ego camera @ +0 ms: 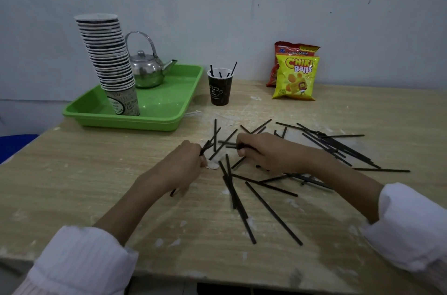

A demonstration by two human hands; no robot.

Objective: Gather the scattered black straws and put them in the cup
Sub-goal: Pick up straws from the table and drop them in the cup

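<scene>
Head cam: L hand fingers closed on a few black straws, R hand pinching more. Rest lie scattered on table, mostly right/front. Cup upright behind w/ some straws in. Green tray w/ cup stack + kettle back-left, snack bags back-right; nothing between hands & cup.

break room: kettle, stacked cups

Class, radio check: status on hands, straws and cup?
Left hand gripping a few straws; right hand closed on others. Most lie scattered on table. Dark cup upright, several inside. Path unobstructed.
</scene>
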